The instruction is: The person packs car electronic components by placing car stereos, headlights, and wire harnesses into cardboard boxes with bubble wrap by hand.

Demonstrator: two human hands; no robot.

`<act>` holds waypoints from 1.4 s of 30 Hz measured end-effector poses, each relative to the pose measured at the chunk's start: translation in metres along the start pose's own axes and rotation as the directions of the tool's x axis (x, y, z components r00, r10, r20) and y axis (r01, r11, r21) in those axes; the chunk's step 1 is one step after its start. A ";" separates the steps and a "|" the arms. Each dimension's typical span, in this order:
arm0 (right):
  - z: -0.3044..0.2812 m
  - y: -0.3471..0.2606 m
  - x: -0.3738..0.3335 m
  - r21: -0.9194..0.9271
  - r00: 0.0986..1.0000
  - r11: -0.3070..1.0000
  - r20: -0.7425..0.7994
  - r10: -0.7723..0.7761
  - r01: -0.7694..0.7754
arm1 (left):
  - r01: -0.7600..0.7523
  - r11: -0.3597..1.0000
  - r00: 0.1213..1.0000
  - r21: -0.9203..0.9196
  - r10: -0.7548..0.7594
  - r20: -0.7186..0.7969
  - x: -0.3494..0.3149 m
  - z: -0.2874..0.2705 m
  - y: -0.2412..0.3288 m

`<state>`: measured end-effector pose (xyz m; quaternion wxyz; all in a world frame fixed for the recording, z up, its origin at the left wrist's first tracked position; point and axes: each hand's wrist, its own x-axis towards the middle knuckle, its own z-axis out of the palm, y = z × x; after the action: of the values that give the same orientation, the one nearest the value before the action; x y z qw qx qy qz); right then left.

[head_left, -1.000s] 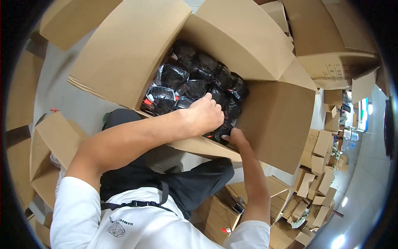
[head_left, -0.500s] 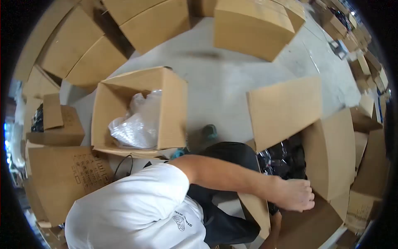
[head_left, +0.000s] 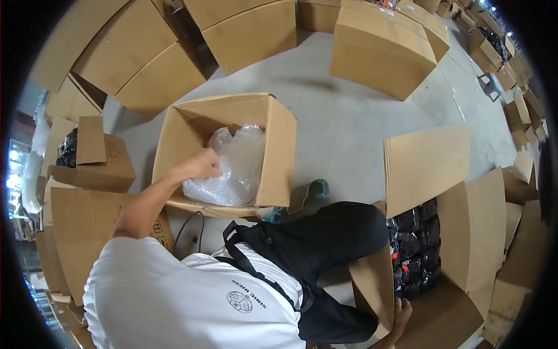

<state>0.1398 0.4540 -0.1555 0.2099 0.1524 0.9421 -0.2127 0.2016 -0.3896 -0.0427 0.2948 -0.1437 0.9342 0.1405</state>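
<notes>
My left hand reaches out over an open cardboard box on my left, which is lined with crumpled clear plastic. The fingers are curled against the plastic, and what they hold, if anything, is hidden. My right hand shows only partly at the lower edge. It lies against the cardboard flap of a second open box on my right, which is packed with several shiny black packets. Its grip is hidden.
I crouch on a grey concrete floor ringed by cardboard boxes, with closed ones at the top and flattened ones on the left. A teal tape roll lies by my knee and a black cable beside the left box.
My view has swung left from the box of black packets to the plastic-lined box. My left hand has left the black packets and now reaches into the left box. My right hand stays at the right box.
</notes>
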 end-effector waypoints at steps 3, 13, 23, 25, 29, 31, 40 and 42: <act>-0.001 -0.009 -0.009 0.065 0.998 0.996 0.003 -0.069 0.069 | -0.116 0.906 0.917 -0.408 -0.061 -0.394 -0.005 -0.030 0.008; -0.007 -0.045 -0.015 0.144 0.970 0.967 -0.149 -0.191 0.212 | -0.254 0.925 0.965 -0.284 0.222 -0.139 -0.014 -0.029 0.029; -0.030 -0.157 -0.042 0.366 0.849 0.801 -0.430 -0.306 0.474 | -0.592 0.780 0.764 -0.203 0.463 -0.450 -0.048 -0.216 0.145; -0.045 -0.214 -0.075 0.381 0.829 0.761 -0.430 -0.357 0.525 | -0.568 0.812 0.790 -0.135 0.492 -0.366 -0.042 -0.222 0.149; -0.059 -0.310 -0.142 0.493 0.799 0.629 -0.355 -0.485 0.601 | -0.609 0.537 0.774 -0.584 0.562 -0.290 -0.057 -0.192 0.188; -0.046 -0.359 -0.165 0.542 0.734 0.524 -0.303 -0.607 0.657 | -0.585 0.504 0.771 -0.636 0.588 -0.244 -0.064 -0.177 0.207; 0.023 -0.479 -0.214 0.640 0.640 0.344 -0.310 -0.703 0.687 | -0.535 0.417 0.695 -0.735 0.711 -0.103 -0.080 -0.130 0.209; 0.040 -0.465 -0.199 0.629 0.628 0.265 -0.468 -0.622 0.731 | -0.546 0.313 0.747 -0.777 0.601 -0.283 -0.076 -0.128 0.198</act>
<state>0.1506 -0.0052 0.0597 -0.0498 -0.1771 0.7336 -0.6542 0.1261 -0.2376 0.1376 0.1494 0.0812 0.7329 0.6588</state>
